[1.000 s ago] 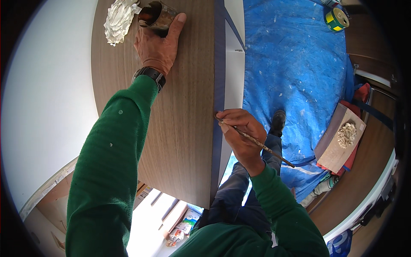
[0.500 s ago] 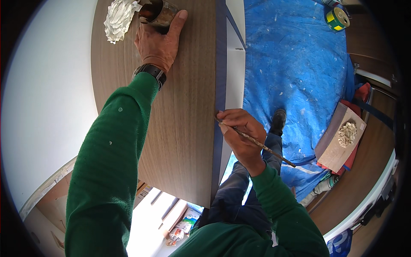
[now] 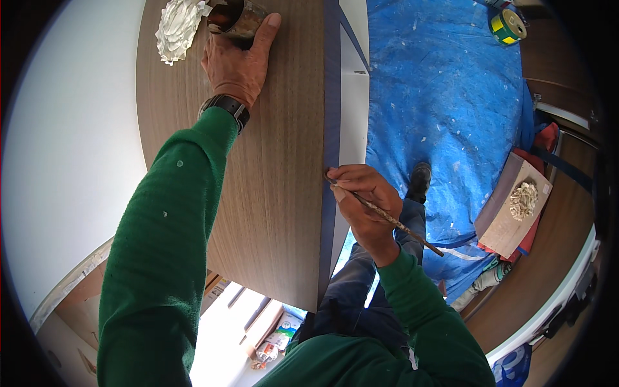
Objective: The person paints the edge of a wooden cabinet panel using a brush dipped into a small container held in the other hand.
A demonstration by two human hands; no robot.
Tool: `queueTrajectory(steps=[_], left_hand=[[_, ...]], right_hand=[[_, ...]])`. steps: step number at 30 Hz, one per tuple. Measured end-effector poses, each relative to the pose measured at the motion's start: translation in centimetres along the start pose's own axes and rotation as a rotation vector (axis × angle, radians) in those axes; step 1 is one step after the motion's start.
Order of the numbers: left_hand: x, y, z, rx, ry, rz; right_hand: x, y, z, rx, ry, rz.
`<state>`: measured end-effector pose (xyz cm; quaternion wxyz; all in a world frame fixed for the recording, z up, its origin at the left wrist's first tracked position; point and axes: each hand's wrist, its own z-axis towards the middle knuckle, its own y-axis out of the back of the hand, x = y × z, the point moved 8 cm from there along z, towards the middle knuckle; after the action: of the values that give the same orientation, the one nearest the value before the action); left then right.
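Note:
My left hand (image 3: 235,68) is closed round a small glass jar (image 3: 248,26) with something dark brown in it, at the far end of the wood-grain board (image 3: 277,161). In my right hand (image 3: 367,203) is a thin, paint-spotted paintbrush (image 3: 403,227), pinched between thumb and fingers. Its tip end touches or lies very close to the board's right edge, beside a blue-grey strip (image 3: 331,116); the bristles are too small to make out. A crumpled piece of silvery foil (image 3: 180,32) sits on the board left of the jar.
A paint-flecked blue tarp (image 3: 438,90) covers the floor at right. On it stands a green and yellow tin (image 3: 508,27). A wooden board (image 3: 509,226) with crumpled foil (image 3: 523,200) lies further right. A white wall (image 3: 71,129) rises along the left.
Almost nothing differs. My right hand and the brush have shifted very slightly; my left hand stays on the jar.

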<state>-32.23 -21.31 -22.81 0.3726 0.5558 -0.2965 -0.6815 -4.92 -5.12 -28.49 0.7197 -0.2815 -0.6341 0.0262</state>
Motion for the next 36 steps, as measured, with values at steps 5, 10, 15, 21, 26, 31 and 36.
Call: queueTrajectory(steps=[5, 10, 15, 21, 26, 31, 36], left_hand=[[0.5, 0.2, 0.0, -0.008, 0.024, -0.005], [0.1, 0.0, -0.3, -0.008, 0.017, -0.057], [0.2, 0.0, -0.1, 0.039, 0.034, -0.016], [0.3, 0.1, -0.1, -0.009, 0.012, -0.001], [0.6, -0.1, 0.2, 0.027, 0.029, 0.050], [0.0, 0.2, -0.1, -0.047, -0.029, -0.069], [-0.2, -0.1, 0.0, 0.008, -0.029, -0.023]], right_hand=[[0.2, -0.3, 0.3, -0.005, -0.013, -0.019], [0.0, -0.2, 0.1, 0.020, -0.020, -0.044], [-0.2, -0.2, -0.4, 0.025, -0.030, -0.031], [-0.2, -0.3, -0.9, 0.054, -0.037, -0.038], [0.2, -0.2, -1.1, 0.049, -0.023, -0.072], [0.1, -0.3, -1.4, 0.053, -0.040, -0.067], [0.1, -0.2, -1.7, 0.061, -0.041, -0.075]])
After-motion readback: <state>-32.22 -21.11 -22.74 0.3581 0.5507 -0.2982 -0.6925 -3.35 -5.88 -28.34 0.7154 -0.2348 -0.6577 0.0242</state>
